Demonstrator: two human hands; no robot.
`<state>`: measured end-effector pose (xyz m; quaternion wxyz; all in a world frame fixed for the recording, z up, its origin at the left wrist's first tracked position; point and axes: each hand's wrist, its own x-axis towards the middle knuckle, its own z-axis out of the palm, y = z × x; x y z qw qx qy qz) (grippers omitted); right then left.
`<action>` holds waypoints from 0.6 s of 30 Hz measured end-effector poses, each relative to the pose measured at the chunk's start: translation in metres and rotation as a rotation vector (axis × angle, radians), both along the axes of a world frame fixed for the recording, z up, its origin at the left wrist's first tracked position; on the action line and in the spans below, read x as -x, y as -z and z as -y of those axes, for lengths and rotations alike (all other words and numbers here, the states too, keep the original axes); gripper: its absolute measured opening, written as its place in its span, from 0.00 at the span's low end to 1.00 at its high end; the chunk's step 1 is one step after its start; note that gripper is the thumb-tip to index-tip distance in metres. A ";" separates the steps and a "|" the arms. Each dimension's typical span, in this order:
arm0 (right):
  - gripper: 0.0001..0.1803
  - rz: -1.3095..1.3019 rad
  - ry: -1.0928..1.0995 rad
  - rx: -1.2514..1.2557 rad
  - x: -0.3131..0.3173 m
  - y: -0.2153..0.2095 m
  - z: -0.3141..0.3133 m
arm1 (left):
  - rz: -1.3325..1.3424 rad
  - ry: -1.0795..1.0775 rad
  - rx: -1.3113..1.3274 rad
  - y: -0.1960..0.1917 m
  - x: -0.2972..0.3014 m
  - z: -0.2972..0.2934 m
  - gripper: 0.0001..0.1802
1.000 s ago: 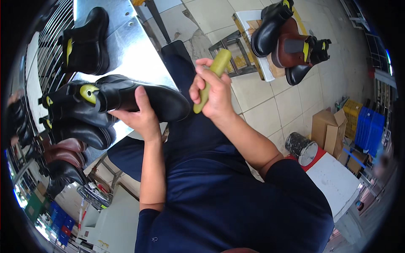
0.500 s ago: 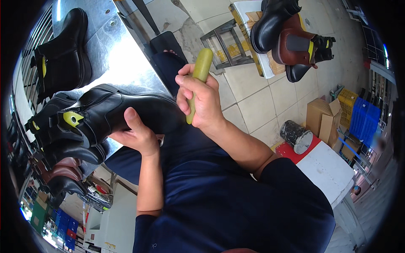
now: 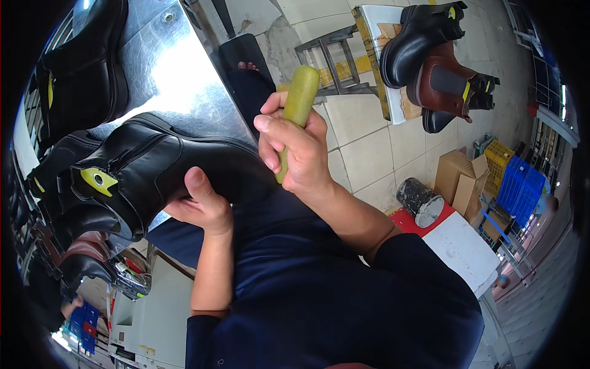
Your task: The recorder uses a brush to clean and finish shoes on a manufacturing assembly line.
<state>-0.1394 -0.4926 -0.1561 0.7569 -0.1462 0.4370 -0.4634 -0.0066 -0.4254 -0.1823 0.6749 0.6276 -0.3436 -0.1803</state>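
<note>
Where the worktop (image 3: 193, 64) extends along the left side, a second boot (image 3: 86, 77), also black, rests at its far left. On the near side of that boot is the held boot (image 3: 163, 154), over the worktop's near part. Its long axis runs left to right: the open shaft with its yellow patch (image 3: 97, 181) is at the left, and the dark toe end is at the right, past the worktop's right edge. The left hand (image 3: 206, 209) is clamped on the near side of the held boot, thumb up along the upper, fingers passing underneath and partly hidden.

Right of the toe end, the right hand (image 3: 299, 147) is wrapped around a yellow-green rod (image 3: 300, 98). The rod's long axis runs from near left to far right, crosswise to the boot. From the right-hand grip, the held boot lies to the left; the toe is its nearest part, the shaft its farthest. The rod's near end is just beside the toe; contact cannot be determined. Farther right, a brown boot (image 3: 439, 80) lies among black ones.
</note>
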 end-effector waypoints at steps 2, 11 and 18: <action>0.10 0.001 0.000 0.004 -0.001 -0.001 0.002 | 0.005 0.007 -0.020 -0.002 -0.001 -0.001 0.35; 0.09 -0.017 -0.008 0.053 -0.007 0.001 0.010 | 0.031 -0.016 -0.011 0.000 0.001 -0.003 0.35; 0.09 -0.009 -0.060 0.079 -0.013 0.001 0.018 | 0.050 -0.011 -0.064 -0.002 -0.002 -0.006 0.35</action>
